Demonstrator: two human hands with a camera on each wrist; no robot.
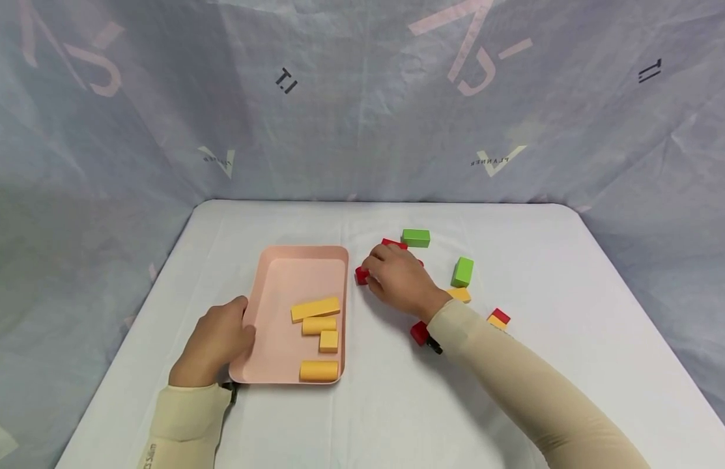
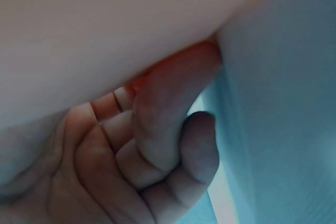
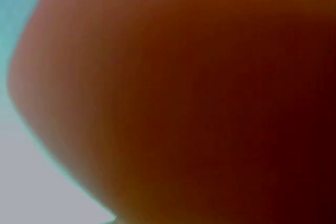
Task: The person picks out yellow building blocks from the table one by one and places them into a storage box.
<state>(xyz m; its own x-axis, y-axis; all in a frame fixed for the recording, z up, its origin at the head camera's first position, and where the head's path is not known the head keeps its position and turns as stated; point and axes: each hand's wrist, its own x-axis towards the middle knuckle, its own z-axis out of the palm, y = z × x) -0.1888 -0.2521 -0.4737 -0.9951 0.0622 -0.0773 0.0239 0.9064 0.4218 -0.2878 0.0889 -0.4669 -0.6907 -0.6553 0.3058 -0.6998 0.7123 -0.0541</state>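
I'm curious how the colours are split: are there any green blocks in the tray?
No, the tray shows only yellow blocks inside, while the green blocks lie outside it on the table.

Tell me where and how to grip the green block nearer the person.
The green block is probably best pinched mid-length across its left and right sides, from above: it lies with its long axis pointing roughly away from the person, and a yellow block sits close to its near end.

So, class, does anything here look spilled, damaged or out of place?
Nothing looks spilled or damaged. One oddity: only yellow blocks show in the tray, yet other yellow pieces lie outside, to its right, scattered among red blocks and green blocks.
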